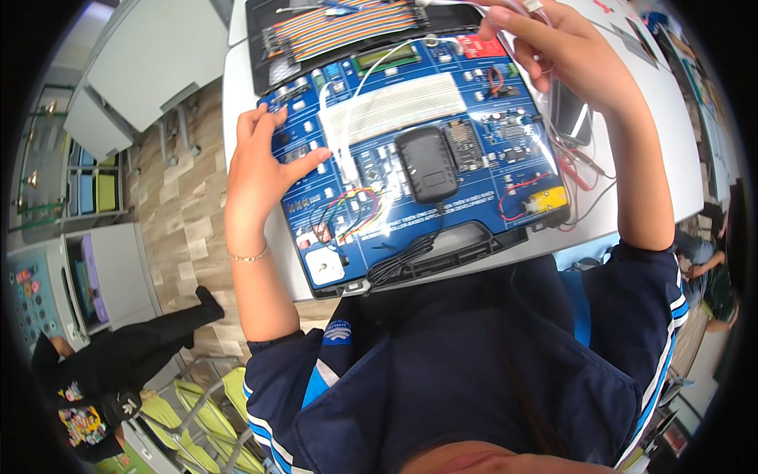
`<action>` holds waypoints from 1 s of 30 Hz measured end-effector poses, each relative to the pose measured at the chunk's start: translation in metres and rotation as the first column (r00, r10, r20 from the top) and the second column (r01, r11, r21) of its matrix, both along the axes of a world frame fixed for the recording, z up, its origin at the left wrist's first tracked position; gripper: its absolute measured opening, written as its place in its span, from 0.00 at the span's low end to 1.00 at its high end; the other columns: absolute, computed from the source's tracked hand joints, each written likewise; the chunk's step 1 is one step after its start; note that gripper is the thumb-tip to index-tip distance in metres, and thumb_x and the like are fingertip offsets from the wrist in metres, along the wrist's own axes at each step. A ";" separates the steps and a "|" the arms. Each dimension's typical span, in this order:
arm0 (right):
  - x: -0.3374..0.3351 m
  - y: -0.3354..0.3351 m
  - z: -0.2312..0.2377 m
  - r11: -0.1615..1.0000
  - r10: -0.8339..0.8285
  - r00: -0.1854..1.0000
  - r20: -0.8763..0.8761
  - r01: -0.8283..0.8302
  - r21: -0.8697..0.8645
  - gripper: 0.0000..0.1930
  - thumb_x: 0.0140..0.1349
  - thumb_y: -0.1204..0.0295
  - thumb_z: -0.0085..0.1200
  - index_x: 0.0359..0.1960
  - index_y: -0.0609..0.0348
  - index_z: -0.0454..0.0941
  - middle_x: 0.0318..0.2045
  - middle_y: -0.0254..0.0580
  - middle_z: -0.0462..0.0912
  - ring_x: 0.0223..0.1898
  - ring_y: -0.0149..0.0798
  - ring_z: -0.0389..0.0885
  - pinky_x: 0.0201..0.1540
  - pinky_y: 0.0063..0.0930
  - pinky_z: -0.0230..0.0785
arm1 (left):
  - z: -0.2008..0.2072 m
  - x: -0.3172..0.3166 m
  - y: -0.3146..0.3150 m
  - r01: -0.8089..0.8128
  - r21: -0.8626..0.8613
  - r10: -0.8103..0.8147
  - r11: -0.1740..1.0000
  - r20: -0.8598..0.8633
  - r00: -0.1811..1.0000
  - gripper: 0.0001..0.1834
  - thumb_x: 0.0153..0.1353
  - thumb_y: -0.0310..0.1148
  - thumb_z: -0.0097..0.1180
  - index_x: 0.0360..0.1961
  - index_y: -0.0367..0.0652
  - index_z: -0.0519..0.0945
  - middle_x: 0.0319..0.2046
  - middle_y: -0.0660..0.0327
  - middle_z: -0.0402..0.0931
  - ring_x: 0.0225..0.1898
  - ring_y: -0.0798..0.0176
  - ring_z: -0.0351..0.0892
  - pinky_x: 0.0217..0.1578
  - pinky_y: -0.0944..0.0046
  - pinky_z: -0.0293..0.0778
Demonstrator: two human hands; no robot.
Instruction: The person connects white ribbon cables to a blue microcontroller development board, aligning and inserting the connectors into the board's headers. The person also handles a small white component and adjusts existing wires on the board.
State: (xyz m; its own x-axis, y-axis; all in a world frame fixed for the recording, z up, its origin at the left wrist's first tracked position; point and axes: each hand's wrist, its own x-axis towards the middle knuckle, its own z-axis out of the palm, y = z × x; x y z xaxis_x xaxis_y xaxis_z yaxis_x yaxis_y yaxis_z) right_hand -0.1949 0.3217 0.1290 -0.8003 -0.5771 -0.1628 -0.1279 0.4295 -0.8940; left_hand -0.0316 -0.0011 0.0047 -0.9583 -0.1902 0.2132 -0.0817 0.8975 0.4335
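A blue electronics training board [379, 209] lies in an open black case in front of me. My left hand [264, 162] rests on its left side, thumb stretched inward and fingers apart, holding nothing. Raised over the far right corner, my right hand [564, 51] has its fingers closed on a white cable [517, 43] with a small white plug [534, 5]. Another stretch of white cable curves over the white breadboard [403, 107]. A black power adapter [427, 164] lies on the board, its cord [403, 261] bundled at the near edge.
Rainbow ribbon wires [347, 30] lie in the case lid behind the board. A yellow motor [546, 199] sits at the board's right. Red and black leads [580, 174] and a phone-like dark device [572, 114] lie on the white table [655, 150]. A person in black [118, 371] is at lower left, near green chairs [193, 411].
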 end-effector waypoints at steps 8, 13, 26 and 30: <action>-0.027 0.090 -0.069 0.840 -0.389 0.896 0.216 0.441 -0.316 0.24 0.77 0.63 0.47 0.69 0.60 0.69 0.55 0.36 0.80 0.34 0.20 0.77 0.33 0.12 0.74 | 0.007 -0.002 0.007 -0.005 0.038 0.005 0.999 0.015 1.000 0.44 0.43 0.50 0.81 0.56 0.32 0.78 0.59 0.51 0.69 0.55 0.52 0.79 0.55 0.55 0.77; -0.052 0.123 -0.097 0.963 -0.263 0.964 0.039 0.264 -0.049 0.19 0.74 0.67 0.51 0.63 0.59 0.76 0.40 0.28 0.81 0.38 0.18 0.78 0.43 0.15 0.71 | 0.001 0.001 0.001 0.018 0.034 -0.017 0.999 -0.025 1.000 0.45 0.42 0.50 0.81 0.57 0.31 0.77 0.61 0.47 0.68 0.60 0.49 0.76 0.58 0.56 0.75; -0.063 0.100 -0.042 0.690 0.176 0.634 -0.753 0.466 0.554 0.28 0.61 0.60 0.65 0.59 0.64 0.79 0.54 0.55 0.84 0.55 0.47 0.83 0.61 0.38 0.72 | 0.005 0.002 0.005 -0.031 0.056 0.030 0.998 0.020 0.999 0.48 0.40 0.54 0.81 0.57 0.31 0.78 0.63 0.47 0.68 0.61 0.48 0.76 0.57 0.55 0.76; -0.052 -0.007 -0.026 0.955 0.282 0.596 -0.752 -0.248 0.161 0.17 0.61 0.70 0.65 0.52 0.57 0.83 0.47 0.40 0.86 0.50 0.40 0.84 0.54 0.31 0.74 | 0.007 -0.001 0.006 -0.029 0.090 0.028 0.996 0.007 1.000 0.48 0.38 0.52 0.82 0.57 0.31 0.79 0.63 0.47 0.68 0.60 0.48 0.77 0.57 0.55 0.77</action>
State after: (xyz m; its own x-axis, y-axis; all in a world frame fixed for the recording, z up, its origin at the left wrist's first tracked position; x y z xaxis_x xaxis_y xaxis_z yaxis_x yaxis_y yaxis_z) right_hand -0.2470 0.3143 0.1032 -0.4579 -0.7915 0.4048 -0.8656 0.2931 -0.4059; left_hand -0.0321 0.0045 0.0118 -0.9534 -0.2354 0.1887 -0.1091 0.8522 0.5118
